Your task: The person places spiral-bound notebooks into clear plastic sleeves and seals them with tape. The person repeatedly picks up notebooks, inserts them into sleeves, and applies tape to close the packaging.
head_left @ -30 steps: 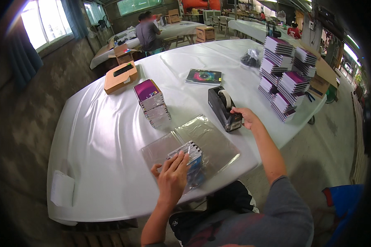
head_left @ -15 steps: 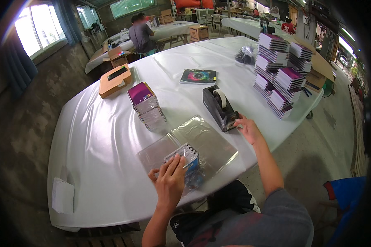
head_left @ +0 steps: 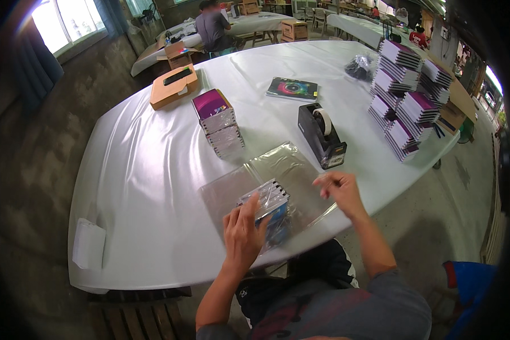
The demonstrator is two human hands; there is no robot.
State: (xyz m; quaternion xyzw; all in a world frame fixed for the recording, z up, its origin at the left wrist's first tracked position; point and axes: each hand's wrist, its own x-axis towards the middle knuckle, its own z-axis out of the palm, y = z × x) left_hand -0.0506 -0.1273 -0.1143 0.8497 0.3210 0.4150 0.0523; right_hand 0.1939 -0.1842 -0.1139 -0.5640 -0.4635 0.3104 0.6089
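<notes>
A small stack of spiral-bound notebooks (head_left: 277, 217) in clear plastic lies near the table's front edge, blue covers facing me. My left hand (head_left: 243, 231) rests on its left side, fingers stretched and thumb apart. Under the stack are spread clear plastic bags (head_left: 300, 175). Above the bags' right side hovers my right hand (head_left: 343, 194), its fingertips pinched together; whatever they hold is too small to make out. Just beyond that hand stands a black tape dispenser (head_left: 322, 137) with a roll of tape in it.
A wrapped notebook stack (head_left: 218, 122) with a purple top stands farther left. Beyond are a dark-covered book (head_left: 292, 89) and a cardboard box (head_left: 174, 88) bearing a phone. Tall notebook piles (head_left: 405, 102) stand at right. A white folded sheet (head_left: 89, 243) lies at left.
My right hand has left the tape dispenser's cutter end and come back, fingers pinched. My left hand's fingers have shifted on the notebook stack, thumb now apart. The whole view has shifted slightly.
</notes>
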